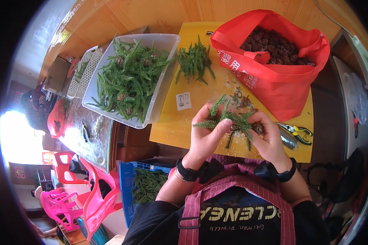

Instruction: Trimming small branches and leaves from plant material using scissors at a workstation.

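Over the near part of the yellow board, my two hands hold a green pine sprig between them. My left hand pinches its left side, the thumb lying across it. Fingers of my right hand are closed about its right side, where a small brown pine cone sits beside the needles. Whether the cone is fixed to the sprig, I cannot tell. Just right of my right hand lie pliers with yellow and black handles. Beyond my hands, brown scraps and bits of green are scattered on the board.
A clear plastic bin at the left holds sprigs with cones. Loose sprigs lie at the board's far side. The red bag is full of brown cones. A blue crate of greenery stands below, near pink chairs.
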### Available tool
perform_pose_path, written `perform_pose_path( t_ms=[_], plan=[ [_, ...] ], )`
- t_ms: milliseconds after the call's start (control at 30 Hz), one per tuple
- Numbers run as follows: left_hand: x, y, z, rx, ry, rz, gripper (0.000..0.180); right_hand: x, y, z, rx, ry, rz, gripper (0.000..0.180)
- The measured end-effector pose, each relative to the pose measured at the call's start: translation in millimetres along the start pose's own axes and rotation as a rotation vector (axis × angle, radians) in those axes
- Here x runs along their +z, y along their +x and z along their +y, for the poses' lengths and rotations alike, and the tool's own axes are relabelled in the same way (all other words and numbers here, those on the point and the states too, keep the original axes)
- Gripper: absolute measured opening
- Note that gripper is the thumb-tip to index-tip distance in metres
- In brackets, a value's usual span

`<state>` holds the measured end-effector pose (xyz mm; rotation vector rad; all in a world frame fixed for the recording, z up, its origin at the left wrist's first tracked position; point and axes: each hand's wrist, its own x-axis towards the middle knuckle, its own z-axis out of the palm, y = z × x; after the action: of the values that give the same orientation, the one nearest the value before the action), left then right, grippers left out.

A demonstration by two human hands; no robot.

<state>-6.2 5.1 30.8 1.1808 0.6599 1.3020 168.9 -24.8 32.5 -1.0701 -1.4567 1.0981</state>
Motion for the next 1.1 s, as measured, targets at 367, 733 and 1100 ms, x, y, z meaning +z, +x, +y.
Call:
perform_pose_path(
  t_ms=[367, 733, 1100],
  plan=[
    [5.6, -0.3, 5.9, -0.225, -0.358, 0.103, 0.014, -4.9, -1.3, -4.7, 0.004, -0.021, -0.027, 0.015],
    [3.1, 0.9, 8.2, -0.196, -0.1, 0.114, 0.026, -5.3, -1.3, -3.7, 0.069, 0.037, -0.008, 0.015],
    [-6.8, 0.7, 3.6, -0.348, -0.406, 0.047, 0.028, -13.4, -0.5, -0.7, -0.106, -0.211, -0.027, 0.018]
  ],
)
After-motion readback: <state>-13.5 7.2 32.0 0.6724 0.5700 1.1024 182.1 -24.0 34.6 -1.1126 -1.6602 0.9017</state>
